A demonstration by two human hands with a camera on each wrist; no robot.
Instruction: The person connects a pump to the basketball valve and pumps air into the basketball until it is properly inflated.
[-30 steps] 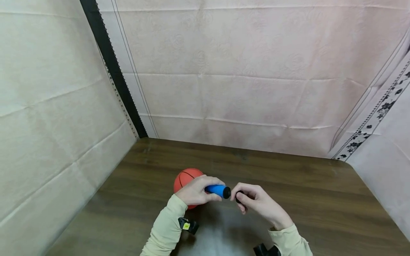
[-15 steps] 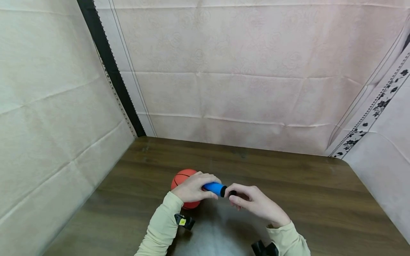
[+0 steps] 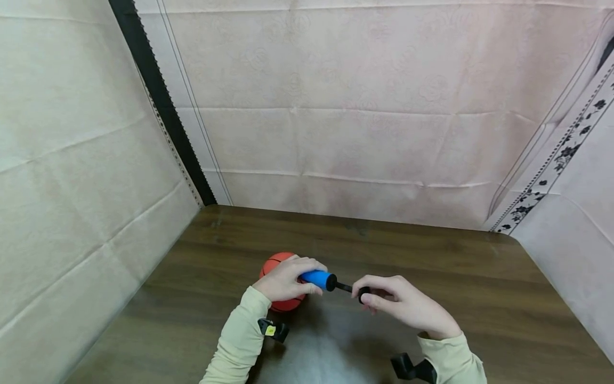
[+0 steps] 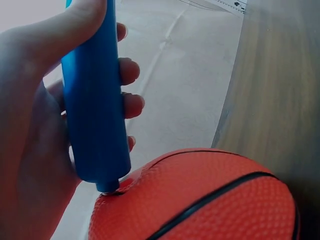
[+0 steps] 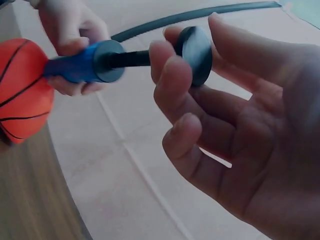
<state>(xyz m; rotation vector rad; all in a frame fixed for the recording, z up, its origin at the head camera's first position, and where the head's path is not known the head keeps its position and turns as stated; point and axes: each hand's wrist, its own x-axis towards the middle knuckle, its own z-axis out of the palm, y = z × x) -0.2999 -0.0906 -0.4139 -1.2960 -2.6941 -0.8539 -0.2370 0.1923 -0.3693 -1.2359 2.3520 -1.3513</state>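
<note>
My left hand [image 3: 288,280] grips the blue barrel of a small hand pump [image 4: 97,110]. The pump's nozzle end meets the surface of an orange-red ball with black lines [image 4: 215,200], which looks dented around that spot. At the pump's other end, a black rod [image 5: 135,59] sticks out of the barrel. My right hand [image 3: 405,301] holds the round black handle [image 5: 199,56] at the end of this rod, fingers curled behind it. The ball sits on the table beneath and beside my left hand, partly covered by it in the head view.
The brown wood-patterned table [image 3: 455,282] spreads out around both hands. Pale cloth walls [image 3: 360,133] enclose it at the back and on both sides. A black strip [image 3: 163,101] runs down the back left corner.
The right hand first moved in toward the pump barrel, then back out to the right with the handle, and the black rod now shows between barrel and handle. The left hand stays nearly in place.
</note>
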